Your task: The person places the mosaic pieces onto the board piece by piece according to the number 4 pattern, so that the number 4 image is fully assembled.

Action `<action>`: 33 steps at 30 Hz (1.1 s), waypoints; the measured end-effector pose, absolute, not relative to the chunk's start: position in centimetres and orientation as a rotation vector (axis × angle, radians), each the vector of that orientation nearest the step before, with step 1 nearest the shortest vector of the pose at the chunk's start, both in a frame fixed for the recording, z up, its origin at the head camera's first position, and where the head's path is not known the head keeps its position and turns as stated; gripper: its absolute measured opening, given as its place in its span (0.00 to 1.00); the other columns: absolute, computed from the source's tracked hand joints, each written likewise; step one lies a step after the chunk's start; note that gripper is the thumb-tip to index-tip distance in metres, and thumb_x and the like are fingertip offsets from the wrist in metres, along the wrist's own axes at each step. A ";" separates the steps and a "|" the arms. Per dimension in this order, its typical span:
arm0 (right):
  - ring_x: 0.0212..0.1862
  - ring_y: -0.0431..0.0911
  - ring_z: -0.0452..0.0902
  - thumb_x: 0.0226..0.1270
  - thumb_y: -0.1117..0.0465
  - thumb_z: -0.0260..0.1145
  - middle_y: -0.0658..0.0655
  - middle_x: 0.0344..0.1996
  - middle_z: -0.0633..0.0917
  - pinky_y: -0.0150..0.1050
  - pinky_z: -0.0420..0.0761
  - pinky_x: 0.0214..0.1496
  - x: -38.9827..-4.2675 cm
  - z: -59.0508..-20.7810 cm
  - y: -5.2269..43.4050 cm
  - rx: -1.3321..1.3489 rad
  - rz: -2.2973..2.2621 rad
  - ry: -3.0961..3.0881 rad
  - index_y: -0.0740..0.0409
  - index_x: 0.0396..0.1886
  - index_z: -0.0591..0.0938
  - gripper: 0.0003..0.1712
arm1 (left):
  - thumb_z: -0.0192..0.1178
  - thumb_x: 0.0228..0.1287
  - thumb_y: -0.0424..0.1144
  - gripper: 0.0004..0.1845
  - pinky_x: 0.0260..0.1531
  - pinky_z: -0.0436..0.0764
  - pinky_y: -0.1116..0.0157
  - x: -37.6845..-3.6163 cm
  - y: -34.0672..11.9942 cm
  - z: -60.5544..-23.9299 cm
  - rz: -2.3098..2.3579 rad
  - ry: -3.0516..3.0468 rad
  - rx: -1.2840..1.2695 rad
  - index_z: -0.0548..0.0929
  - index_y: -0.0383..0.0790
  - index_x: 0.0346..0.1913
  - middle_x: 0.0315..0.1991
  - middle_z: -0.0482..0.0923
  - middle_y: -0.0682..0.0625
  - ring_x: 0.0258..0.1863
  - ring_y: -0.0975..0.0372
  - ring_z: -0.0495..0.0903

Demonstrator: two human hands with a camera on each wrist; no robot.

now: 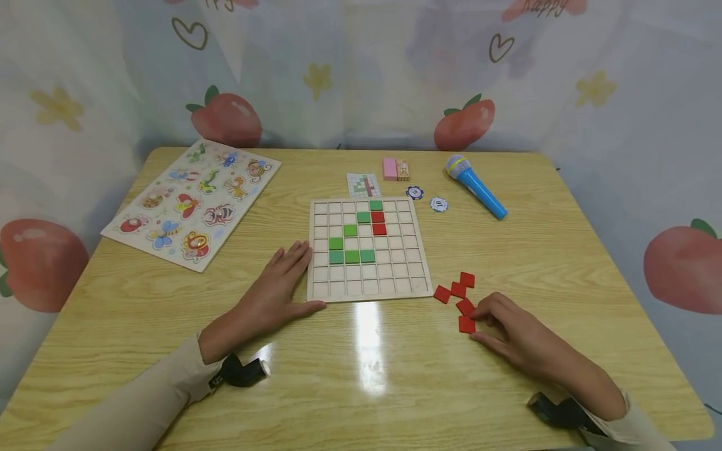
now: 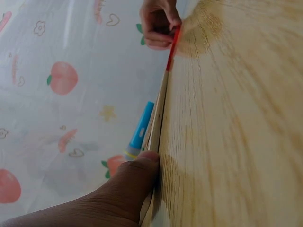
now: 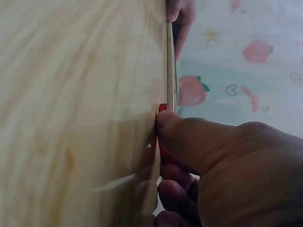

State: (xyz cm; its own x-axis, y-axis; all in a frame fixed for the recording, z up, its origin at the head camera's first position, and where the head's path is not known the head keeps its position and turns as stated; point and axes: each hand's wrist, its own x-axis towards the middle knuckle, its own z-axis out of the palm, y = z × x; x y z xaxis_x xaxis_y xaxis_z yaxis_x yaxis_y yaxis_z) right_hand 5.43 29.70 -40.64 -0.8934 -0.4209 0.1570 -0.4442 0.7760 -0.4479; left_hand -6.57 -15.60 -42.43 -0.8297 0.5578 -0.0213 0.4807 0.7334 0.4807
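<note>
The left hand (image 1: 271, 289), fingers straight, rests against the board (image 1: 370, 272), probably steadying it. The right hand (image 1: 521, 341) pinches the nearest red tile (image 1: 465, 324), likely the handiest.

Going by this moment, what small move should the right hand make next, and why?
Probably lift the nearest red tile and set it in the bare cell directly below the lower red square on the board. The right hand's thumb and finger are at that tile, two red squares line up in that column, and the small pattern card seems to show a red column.
</note>
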 end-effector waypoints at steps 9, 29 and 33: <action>0.41 0.29 0.71 0.61 0.66 0.81 0.42 0.46 0.81 0.20 0.75 0.41 5.2 -40.6 29.5 0.741 0.758 -2.911 0.45 0.50 0.82 0.22 | 0.73 0.63 0.64 0.61 0.90 0.42 0.47 -6.6 -15.7 -42.4 0.686 2.770 0.828 0.53 0.35 0.86 0.89 0.48 0.42 0.89 0.49 0.45; 0.38 0.34 0.74 0.50 0.77 0.81 0.46 0.43 0.79 0.19 0.78 0.39 1.9 -37.9 29.2 1.025 0.696 -2.759 0.57 0.45 0.78 0.27 | 0.73 0.63 0.64 0.61 0.90 0.42 0.47 -6.6 -15.6 -42.6 0.690 2.763 0.826 0.53 0.35 0.86 0.89 0.48 0.43 0.90 0.49 0.45; 0.37 0.34 0.72 0.55 0.74 0.80 0.47 0.41 0.79 0.22 0.78 0.35 0.3 -37.2 28.4 1.041 0.652 -2.785 0.55 0.44 0.78 0.24 | 0.73 0.63 0.64 0.61 0.90 0.42 0.47 -6.6 -15.5 -42.5 0.693 2.764 0.825 0.53 0.35 0.86 0.89 0.48 0.43 0.90 0.50 0.45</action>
State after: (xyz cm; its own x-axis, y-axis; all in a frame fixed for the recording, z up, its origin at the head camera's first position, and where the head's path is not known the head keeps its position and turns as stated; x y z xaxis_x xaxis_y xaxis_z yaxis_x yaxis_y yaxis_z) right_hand 0.31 28.39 -37.17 -0.7621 -0.6032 0.2351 -0.6449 0.6752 -0.3581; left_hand -6.65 -15.53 -42.48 -0.8312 0.5549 -0.0337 0.4734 0.7383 0.4804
